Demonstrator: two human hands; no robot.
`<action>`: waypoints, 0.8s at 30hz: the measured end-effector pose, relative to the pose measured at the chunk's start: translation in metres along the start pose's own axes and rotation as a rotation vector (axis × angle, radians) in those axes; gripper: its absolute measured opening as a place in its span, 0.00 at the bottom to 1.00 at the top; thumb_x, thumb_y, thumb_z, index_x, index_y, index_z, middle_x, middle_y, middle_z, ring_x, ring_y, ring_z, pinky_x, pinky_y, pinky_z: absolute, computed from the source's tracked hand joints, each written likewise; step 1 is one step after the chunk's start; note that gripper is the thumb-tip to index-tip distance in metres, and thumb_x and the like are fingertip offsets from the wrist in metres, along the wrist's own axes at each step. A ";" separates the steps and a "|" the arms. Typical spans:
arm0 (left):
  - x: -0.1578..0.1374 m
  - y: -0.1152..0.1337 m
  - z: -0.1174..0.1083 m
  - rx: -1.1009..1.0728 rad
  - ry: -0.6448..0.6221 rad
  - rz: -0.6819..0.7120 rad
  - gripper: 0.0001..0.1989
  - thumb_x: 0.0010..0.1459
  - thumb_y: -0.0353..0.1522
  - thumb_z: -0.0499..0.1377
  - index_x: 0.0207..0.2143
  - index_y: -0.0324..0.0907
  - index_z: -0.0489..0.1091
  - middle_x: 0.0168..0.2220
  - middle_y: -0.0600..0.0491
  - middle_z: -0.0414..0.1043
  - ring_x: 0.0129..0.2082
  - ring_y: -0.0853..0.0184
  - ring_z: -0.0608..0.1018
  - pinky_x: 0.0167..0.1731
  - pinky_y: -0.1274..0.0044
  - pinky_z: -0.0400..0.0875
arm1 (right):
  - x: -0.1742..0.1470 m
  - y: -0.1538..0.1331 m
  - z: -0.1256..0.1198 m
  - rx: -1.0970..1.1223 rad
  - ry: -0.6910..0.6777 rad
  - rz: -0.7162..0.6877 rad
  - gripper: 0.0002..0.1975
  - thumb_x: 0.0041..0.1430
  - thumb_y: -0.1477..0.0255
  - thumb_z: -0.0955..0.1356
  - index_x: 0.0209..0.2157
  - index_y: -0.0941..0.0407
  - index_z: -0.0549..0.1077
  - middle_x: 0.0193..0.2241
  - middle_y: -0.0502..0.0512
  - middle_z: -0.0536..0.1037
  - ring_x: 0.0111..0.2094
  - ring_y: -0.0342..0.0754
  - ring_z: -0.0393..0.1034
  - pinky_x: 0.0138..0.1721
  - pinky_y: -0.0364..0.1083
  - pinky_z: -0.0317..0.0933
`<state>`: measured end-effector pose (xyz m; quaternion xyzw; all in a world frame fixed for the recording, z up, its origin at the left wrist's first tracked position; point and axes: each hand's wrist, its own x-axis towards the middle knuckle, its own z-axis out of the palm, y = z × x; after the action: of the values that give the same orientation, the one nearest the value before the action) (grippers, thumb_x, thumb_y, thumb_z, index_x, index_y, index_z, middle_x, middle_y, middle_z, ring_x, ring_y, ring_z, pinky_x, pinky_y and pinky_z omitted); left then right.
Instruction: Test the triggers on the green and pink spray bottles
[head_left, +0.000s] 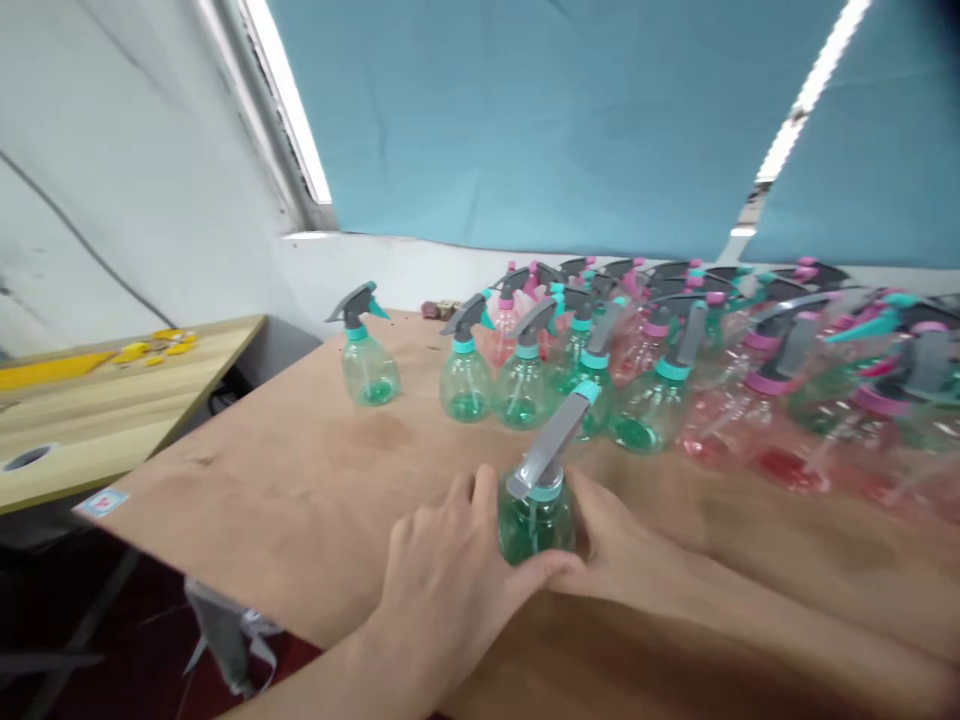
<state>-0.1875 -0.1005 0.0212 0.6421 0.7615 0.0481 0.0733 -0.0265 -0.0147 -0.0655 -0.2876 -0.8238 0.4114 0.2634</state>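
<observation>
A green spray bottle [534,525] with a grey trigger head and teal collar is held low over the brown table [300,500]; whether its base touches the surface is hidden. My left hand [450,570] wraps its left side, the thumb laid across the front. On the other side my right hand [607,545] grips the bottle, its fingers partly hidden behind it. Just beyond stand other green spray bottles, the closest being one with a teal collar [592,395]. A single green spray bottle [367,365] stands apart toward the left.
Many pink and green spray bottles, such as a pink one [787,440], crowd the table's back right. A small reddish block [430,310] lies by the wall. At left, a wooden desk [187,380] carries yellow pieces [135,352]. Blue covering [525,130] hangs behind.
</observation>
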 end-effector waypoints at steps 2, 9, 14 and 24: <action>0.010 0.004 -0.004 -0.139 0.006 0.103 0.35 0.46 0.60 0.61 0.43 0.40 0.69 0.44 0.40 0.75 0.40 0.39 0.79 0.39 0.51 0.71 | -0.014 0.005 -0.012 -0.020 0.018 0.029 0.43 0.47 0.60 0.76 0.61 0.49 0.57 0.56 0.61 0.69 0.55 0.64 0.66 0.50 0.64 0.65; 0.056 0.053 0.004 -0.802 -0.144 0.635 0.32 0.52 0.42 0.67 0.56 0.45 0.60 0.52 0.50 0.70 0.50 0.58 0.74 0.51 0.66 0.70 | -0.046 0.006 -0.053 -0.029 -0.033 0.019 0.45 0.42 0.55 0.78 0.59 0.49 0.61 0.54 0.59 0.70 0.57 0.65 0.64 0.55 0.63 0.62; 0.066 0.099 0.019 -0.950 -0.217 0.699 0.19 0.59 0.37 0.61 0.50 0.41 0.64 0.41 0.50 0.73 0.40 0.60 0.78 0.43 0.67 0.72 | -0.060 0.009 -0.080 -0.089 -0.029 -0.087 0.37 0.48 0.55 0.76 0.57 0.48 0.66 0.53 0.56 0.70 0.54 0.59 0.67 0.54 0.57 0.63; 0.079 0.148 0.038 -1.020 -0.125 0.687 0.14 0.51 0.26 0.54 0.42 0.42 0.66 0.35 0.53 0.73 0.29 0.68 0.73 0.30 0.75 0.69 | -0.100 0.059 -0.116 -0.282 0.033 0.010 0.43 0.49 0.48 0.73 0.60 0.58 0.63 0.54 0.67 0.72 0.55 0.63 0.66 0.55 0.61 0.62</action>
<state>-0.0506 0.0018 0.0048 0.7365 0.3865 0.3891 0.3959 0.1359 0.0058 -0.0735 -0.3324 -0.8676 0.2882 0.2318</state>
